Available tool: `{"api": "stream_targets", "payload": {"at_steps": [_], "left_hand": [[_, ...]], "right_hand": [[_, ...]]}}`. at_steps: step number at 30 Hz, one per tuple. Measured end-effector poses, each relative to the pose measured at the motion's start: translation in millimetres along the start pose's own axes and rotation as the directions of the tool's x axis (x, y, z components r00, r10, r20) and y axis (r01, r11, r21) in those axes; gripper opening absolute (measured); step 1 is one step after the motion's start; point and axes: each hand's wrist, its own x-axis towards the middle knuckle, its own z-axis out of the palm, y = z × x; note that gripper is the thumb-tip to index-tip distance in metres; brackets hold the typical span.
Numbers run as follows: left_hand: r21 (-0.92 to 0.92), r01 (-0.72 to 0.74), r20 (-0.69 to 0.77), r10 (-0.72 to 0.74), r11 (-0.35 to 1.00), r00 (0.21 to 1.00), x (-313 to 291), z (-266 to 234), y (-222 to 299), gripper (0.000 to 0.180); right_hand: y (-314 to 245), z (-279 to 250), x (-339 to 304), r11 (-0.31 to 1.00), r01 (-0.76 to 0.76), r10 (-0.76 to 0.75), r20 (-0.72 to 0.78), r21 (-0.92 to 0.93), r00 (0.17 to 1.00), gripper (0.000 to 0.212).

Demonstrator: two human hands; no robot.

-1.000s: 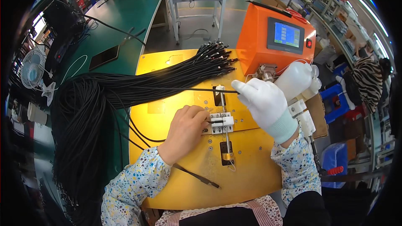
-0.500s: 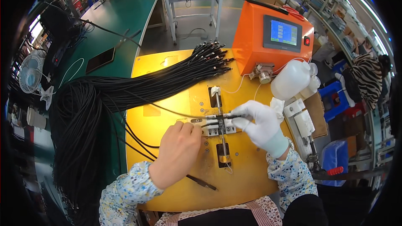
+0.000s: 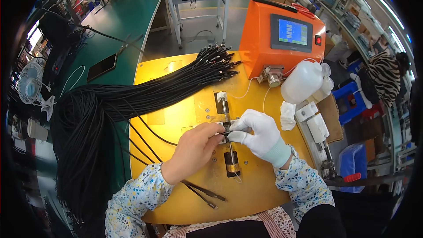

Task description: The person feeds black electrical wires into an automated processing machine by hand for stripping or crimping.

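My bare left hand [image 3: 197, 148] and my white-gloved right hand [image 3: 259, 134] meet over a small metal clamping fixture [image 3: 222, 142] on the yellow work plate. Pinched between both sets of fingertips is a black cable [image 3: 226, 133]; its end is mostly hidden by the fingers. A metal rod [image 3: 232, 150] runs through the fixture, with a slot at each end. Below my left wrist lie two loose cable ends [image 3: 210, 197]. Beyond my hands, a thick bundle of black cables [image 3: 176, 78] stretches across the plate, its tips at the back.
An orange machine [image 3: 260, 31] with a screen stands at the back right. In front of it are a white plastic bottle [image 3: 301, 82], a crumpled white cloth [image 3: 288, 116] and a toggle clamp with a red handle [image 3: 352, 177]. On the green table at left lies a phone [image 3: 102, 67].
My hands have come together over the fixture, the left moving right and the right slightly left. A second cable end now lies beside the one near the plate's front.
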Motion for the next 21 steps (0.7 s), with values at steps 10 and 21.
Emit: {"api": "stream_targets", "payload": {"at_steps": [10,21], "left_hand": [[0.411,-0.156,-0.046,0.192,0.898,0.980,-4,12,-4,0.034],[0.648,-0.256,0.044,0.301,0.718,0.953,0,20,-4,0.039]], "right_hand": [[21,-3,-2,0.990,-0.009,0.014,0.033,-0.142,0.999,0.008],[43,10,143,0.651,0.167,0.012,0.230,-0.741,0.973,0.025]]}}
